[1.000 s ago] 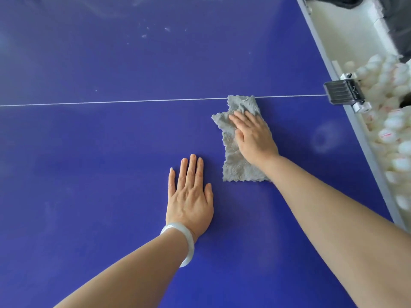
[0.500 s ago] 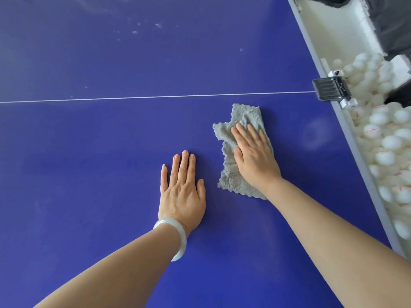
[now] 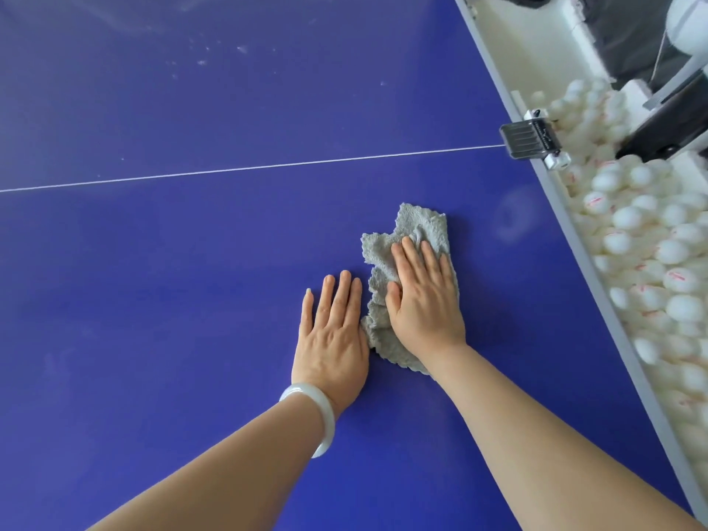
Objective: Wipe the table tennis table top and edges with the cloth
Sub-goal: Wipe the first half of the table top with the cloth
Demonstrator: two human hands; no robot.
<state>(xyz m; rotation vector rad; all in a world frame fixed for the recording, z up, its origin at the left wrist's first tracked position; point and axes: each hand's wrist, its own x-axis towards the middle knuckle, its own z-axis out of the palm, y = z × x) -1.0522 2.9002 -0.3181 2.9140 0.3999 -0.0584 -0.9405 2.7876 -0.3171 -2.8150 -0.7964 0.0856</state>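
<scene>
- The right hand (image 3: 423, 300) lies palm down on the cloth (image 3: 421, 228) with its fingers straight and close together, pressing it flat against the surface; nothing is clenched or pinched.
- The cloth is grey and fluffy with a wavy hem, crumpled into a rough upright strip just right of the middle of the frame. Its top corner shows beyond the fingertips and its bottom corner shows beside the wrist.
- The left hand (image 3: 333, 331) rests flat on the bare top just left of the cloth, fingers straight and together, holding nothing. Its thumb side meets the cloth's edge; whether the thumb lies under the fabric cannot be told.
- A pale, glossy bangle (image 3: 318, 412) circles the left wrist. Both bare forearms run down to the bottom edge of the frame.
- The table tennis table (image 3: 153, 339) has a deep blue top that fills most of the view, and the cloth lies on its nearer half.
- A thin white line (image 3: 249, 168) crosses the top from the left edge toward the right, well above the cloth.
- Pale specks (image 3: 241, 49) dot the blue surface in the upper middle.
- The table's grey side edge (image 3: 574, 231) slants from top centre to lower right.
- A dark clamp (image 3: 530, 139) sits on that edge where the white line ends.
- Beyond the edge, at the right of the frame, a white tray (image 3: 517, 44) holds a heap of white balls (image 3: 651, 262), some with red print.
</scene>
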